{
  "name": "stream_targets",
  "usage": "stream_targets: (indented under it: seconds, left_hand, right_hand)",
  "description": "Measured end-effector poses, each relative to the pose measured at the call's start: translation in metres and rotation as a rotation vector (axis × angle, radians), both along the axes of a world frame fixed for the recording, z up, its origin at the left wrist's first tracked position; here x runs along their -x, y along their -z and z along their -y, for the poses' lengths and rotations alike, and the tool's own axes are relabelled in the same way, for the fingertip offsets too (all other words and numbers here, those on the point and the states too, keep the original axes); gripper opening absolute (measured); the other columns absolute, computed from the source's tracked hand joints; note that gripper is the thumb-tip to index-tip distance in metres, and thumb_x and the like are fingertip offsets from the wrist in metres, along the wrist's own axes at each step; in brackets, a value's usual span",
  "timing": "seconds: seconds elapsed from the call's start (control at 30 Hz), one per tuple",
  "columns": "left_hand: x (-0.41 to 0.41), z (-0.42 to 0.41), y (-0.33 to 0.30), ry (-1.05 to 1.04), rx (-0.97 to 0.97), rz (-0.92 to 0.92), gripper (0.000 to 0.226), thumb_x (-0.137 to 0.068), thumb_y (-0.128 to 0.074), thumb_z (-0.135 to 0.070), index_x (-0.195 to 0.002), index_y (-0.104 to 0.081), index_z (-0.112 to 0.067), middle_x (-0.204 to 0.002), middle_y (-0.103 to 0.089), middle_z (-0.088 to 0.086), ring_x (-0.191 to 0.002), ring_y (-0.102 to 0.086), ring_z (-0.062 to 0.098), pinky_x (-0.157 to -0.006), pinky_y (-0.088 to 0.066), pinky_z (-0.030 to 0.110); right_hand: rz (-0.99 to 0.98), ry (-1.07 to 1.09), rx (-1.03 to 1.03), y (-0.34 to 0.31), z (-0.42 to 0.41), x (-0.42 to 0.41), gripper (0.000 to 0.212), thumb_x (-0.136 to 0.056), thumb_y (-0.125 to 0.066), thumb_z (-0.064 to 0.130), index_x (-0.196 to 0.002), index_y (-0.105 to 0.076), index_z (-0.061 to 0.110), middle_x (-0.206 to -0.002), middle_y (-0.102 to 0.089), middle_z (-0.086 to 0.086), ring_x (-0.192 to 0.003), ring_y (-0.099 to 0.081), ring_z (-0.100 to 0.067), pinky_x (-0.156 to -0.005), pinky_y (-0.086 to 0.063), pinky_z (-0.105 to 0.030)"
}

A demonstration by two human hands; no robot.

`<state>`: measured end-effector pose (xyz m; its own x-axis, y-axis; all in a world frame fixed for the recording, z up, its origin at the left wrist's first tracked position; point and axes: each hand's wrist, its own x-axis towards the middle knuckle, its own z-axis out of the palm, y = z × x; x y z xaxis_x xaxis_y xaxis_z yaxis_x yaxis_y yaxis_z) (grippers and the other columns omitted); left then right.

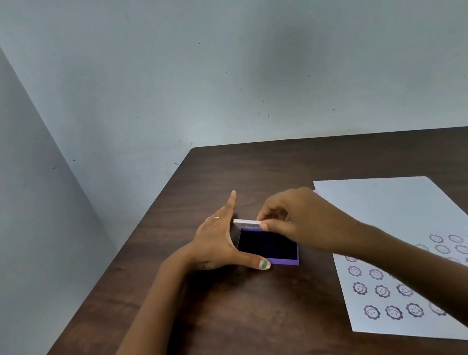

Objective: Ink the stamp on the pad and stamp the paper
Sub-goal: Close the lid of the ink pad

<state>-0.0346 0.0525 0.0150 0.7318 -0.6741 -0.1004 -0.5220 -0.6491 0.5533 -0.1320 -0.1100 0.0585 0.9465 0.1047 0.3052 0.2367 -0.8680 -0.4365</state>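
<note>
A purple ink pad (269, 247) sits on the dark wooden table (219, 319), its dark inked surface exposed and its white-edged lid (245, 223) standing up at the far side. My left hand (221, 241) braces the pad's left side, fingers straight, thumb on the near left corner. My right hand (293, 223) pinches the lid's upper edge between thumb and fingers. A white sheet of paper (393, 212) lies to the right, its near half covered with several purple smiley-flower stamp prints. No stamp is visible.
The table's far left corner meets pale blue-grey walls (206, 58). The table's left edge (110, 260) runs diagonally toward me. My right forearm crosses over the paper's near left part.
</note>
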Motion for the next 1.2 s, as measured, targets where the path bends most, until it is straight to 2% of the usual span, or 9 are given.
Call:
stream_targets:
  seconds: [0.13, 0.3, 0.47, 0.63, 0.77, 0.87, 0.97, 1.1, 1.2]
  left_hand:
    - [0.001, -0.001, 0.001, 0.011, 0.003, 0.025, 0.132, -0.049, -0.079, -0.063, -0.147, 0.005, -0.037, -0.159, -0.011, -0.005, -0.145, -0.008, 0.017, -0.118, -0.012, 0.041]
    - [0.002, -0.003, 0.0, 0.052, -0.042, 0.064, 0.109, -0.053, -0.077, -0.064, -0.143, -0.02, -0.042, -0.157, -0.012, -0.01, -0.144, -0.008, 0.012, -0.118, -0.01, 0.039]
    - [0.002, -0.006, -0.002, 0.084, -0.041, 0.048, 0.091, -0.059, -0.077, -0.06, -0.137, -0.032, -0.047, -0.156, -0.016, -0.011, -0.144, -0.004, 0.009, -0.118, -0.008, 0.039]
    - [0.003, -0.009, -0.004, 0.103, 0.037, 0.002, 0.073, -0.061, -0.08, -0.052, -0.125, -0.046, -0.048, -0.154, -0.021, -0.014, -0.141, -0.009, 0.003, -0.112, -0.013, 0.031]
    - [0.001, -0.012, -0.006, 0.125, 0.063, -0.063, 0.071, -0.061, -0.082, -0.049, -0.124, -0.049, -0.047, -0.151, -0.023, -0.016, -0.128, -0.016, -0.006, -0.103, -0.015, 0.025]
    - [-0.002, -0.016, -0.009, 0.133, 0.093, -0.152, 0.071, -0.06, -0.082, -0.048, -0.123, -0.05, -0.049, -0.15, -0.024, -0.019, -0.13, -0.021, -0.004, -0.104, -0.019, 0.025]
    - [-0.006, -0.019, -0.008, 0.137, 0.106, -0.178, 0.069, -0.059, -0.082, -0.05, -0.12, -0.051, -0.053, -0.148, -0.029, -0.022, -0.133, -0.025, -0.001, -0.106, -0.021, 0.025]
    - [-0.009, -0.021, -0.007, 0.134, 0.127, -0.171, 0.066, -0.058, -0.082, -0.05, -0.118, -0.054, -0.051, -0.136, -0.043, -0.028, -0.127, -0.036, -0.006, -0.106, -0.028, 0.024]
    - [-0.009, -0.021, -0.007, 0.121, 0.155, -0.181, 0.062, -0.06, -0.083, -0.046, -0.116, -0.056, -0.05, -0.121, -0.053, -0.034, -0.111, -0.042, -0.021, -0.092, -0.036, 0.014]
  right_hand:
    - [0.074, 0.005, 0.056, 0.017, -0.007, 0.015, 0.02, -0.086, -0.058, 0.022, -0.102, -0.068, 0.015, -0.101, -0.069, -0.005, -0.089, -0.058, -0.015, -0.075, -0.047, -0.026]
    - [0.059, 0.013, 0.165, 0.03, -0.011, 0.024, 0.027, -0.089, -0.054, 0.026, -0.112, -0.063, 0.017, -0.116, -0.063, -0.004, -0.103, -0.052, -0.019, -0.083, -0.048, -0.037]
    - [0.101, 0.007, 0.19, 0.035, -0.014, 0.028, 0.029, -0.09, -0.052, 0.026, -0.116, -0.061, 0.016, -0.119, -0.062, -0.005, -0.102, -0.051, -0.019, -0.082, -0.047, -0.036]
    - [0.112, -0.009, 0.172, 0.038, -0.012, 0.028, 0.028, -0.091, -0.051, 0.027, -0.114, -0.062, 0.017, -0.116, -0.064, -0.003, -0.1, -0.05, -0.018, -0.082, -0.047, -0.035]
    - [0.107, 0.012, 0.109, 0.04, -0.006, 0.027, 0.028, -0.087, -0.057, 0.028, -0.113, -0.063, 0.019, -0.118, -0.063, 0.0, -0.103, -0.048, -0.014, -0.083, -0.042, -0.027]
    - [0.123, 0.047, 0.091, 0.042, 0.001, 0.028, 0.034, -0.082, -0.064, 0.031, -0.113, -0.062, 0.019, -0.119, -0.062, 0.001, -0.104, -0.048, -0.014, -0.085, -0.04, -0.025]
    - [0.093, 0.08, 0.117, 0.046, 0.007, 0.029, 0.046, -0.079, -0.065, 0.038, -0.12, -0.057, 0.021, -0.129, -0.057, 0.001, -0.113, -0.047, -0.015, -0.09, -0.035, -0.023]
    - [0.032, 0.098, 0.083, 0.05, 0.01, 0.03, 0.051, -0.079, -0.063, 0.043, -0.124, -0.052, 0.023, -0.134, -0.053, 0.002, -0.117, -0.046, -0.013, -0.09, -0.032, -0.02]
    - [0.032, 0.103, 0.057, 0.051, 0.011, 0.029, 0.051, -0.078, -0.064, 0.043, -0.124, -0.052, 0.024, -0.131, -0.056, 0.003, -0.113, -0.047, -0.01, -0.087, -0.032, -0.016]
